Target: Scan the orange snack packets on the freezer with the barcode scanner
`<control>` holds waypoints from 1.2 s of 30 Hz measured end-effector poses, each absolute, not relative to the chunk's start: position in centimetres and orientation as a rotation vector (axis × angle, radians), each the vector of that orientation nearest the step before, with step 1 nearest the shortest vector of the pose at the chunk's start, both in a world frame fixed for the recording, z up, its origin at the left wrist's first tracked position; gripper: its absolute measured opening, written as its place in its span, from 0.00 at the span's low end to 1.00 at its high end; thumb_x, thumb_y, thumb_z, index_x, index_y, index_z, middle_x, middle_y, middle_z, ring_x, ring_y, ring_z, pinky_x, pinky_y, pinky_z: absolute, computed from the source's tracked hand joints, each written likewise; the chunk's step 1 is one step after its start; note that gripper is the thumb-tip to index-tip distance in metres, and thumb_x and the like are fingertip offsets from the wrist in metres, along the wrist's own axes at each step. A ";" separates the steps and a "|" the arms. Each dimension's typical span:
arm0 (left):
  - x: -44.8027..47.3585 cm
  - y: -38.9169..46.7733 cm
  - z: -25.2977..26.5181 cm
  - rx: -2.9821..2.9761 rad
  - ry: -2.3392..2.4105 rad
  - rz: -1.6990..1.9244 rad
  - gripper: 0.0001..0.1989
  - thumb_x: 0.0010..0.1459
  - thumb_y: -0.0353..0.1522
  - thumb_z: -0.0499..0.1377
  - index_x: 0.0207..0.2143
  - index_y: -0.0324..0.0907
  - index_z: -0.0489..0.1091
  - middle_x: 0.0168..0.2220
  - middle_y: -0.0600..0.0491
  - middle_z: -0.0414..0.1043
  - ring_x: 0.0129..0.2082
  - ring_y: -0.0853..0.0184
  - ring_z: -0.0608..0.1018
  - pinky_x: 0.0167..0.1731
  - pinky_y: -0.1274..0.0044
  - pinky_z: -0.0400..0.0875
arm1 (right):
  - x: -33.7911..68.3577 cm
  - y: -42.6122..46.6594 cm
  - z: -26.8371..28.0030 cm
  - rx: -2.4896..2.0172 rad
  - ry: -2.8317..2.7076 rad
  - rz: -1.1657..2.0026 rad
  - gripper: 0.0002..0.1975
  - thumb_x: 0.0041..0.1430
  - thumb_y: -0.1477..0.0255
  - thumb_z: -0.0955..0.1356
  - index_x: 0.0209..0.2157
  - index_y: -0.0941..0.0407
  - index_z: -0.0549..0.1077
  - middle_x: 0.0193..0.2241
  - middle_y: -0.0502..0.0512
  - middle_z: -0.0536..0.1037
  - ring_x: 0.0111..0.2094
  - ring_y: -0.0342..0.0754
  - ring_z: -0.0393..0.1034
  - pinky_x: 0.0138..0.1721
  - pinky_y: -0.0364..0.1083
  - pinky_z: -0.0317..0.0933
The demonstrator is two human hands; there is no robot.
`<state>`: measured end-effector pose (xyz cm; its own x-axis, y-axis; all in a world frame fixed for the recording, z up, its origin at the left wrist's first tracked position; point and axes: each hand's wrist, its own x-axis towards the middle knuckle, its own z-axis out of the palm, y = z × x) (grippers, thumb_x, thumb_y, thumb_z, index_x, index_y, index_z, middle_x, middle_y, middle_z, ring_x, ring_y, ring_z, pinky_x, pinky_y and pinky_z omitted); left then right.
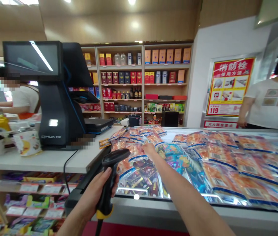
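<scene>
My left hand (104, 183) is wrapped round the handle of a black and yellow barcode scanner (115, 157), whose head points right over the freezer's near left corner. My right hand (149, 150) reaches forward over the glass top. Its fingers look closed at the right edge of a clear food packet (136, 149) with orange-brown contents and a blue border; the fingertips are small and partly hidden. More such packets lie in a heap around that hand. A second spread of similar packets (221, 155) covers the right side of the glass.
Left of the freezer (153, 205) stands a counter (75, 164) with a black checkout terminal (60, 111), a cable and paper cups (27, 142). Snack shelves (30, 186) sit below. One person (271, 98) stands at the far right, another (28, 98) behind the terminal. Boxes line back shelves (142, 68).
</scene>
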<state>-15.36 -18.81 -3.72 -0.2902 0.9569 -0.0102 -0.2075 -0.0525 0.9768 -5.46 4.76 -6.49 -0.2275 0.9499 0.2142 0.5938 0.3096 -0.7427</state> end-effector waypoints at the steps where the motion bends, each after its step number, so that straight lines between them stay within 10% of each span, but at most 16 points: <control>1: -15.1 -18.6 -3.7 0.925 1.218 1.518 0.16 0.47 0.42 0.53 0.27 0.36 0.66 0.13 0.56 0.64 0.14 0.75 0.64 0.15 0.82 0.57 | -4.7 4.8 -6.4 -1.367 -1.889 0.680 0.09 0.46 0.73 0.61 0.23 0.58 0.72 0.23 0.52 0.74 0.27 0.43 0.67 0.26 0.39 0.56; 20: -6.9 -15.9 -2.7 1.104 1.055 1.231 0.15 0.47 0.42 0.54 0.29 0.38 0.62 0.20 0.54 0.67 0.15 0.75 0.65 0.15 0.82 0.56 | 11.6 3.1 -3.5 -1.013 -1.310 0.097 0.12 0.48 0.72 0.57 0.34 0.59 0.66 0.24 0.52 0.70 0.26 0.43 0.63 0.31 0.42 0.55; 36: -9.5 -16.1 -2.4 1.093 1.093 1.345 0.16 0.47 0.42 0.53 0.30 0.37 0.65 0.20 0.55 0.67 0.15 0.76 0.65 0.16 0.82 0.57 | 14.4 1.7 -3.7 -1.851 -1.956 -0.254 0.14 0.49 0.77 0.58 0.30 0.53 0.74 0.30 0.57 0.74 0.39 0.50 0.64 0.42 0.53 0.46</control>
<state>-9.52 -16.13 -2.42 -0.0448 0.9983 0.0373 -0.1670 -0.0443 0.9850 14.44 1.65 -3.74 -0.0133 0.9035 0.4283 0.9831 0.0902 -0.1596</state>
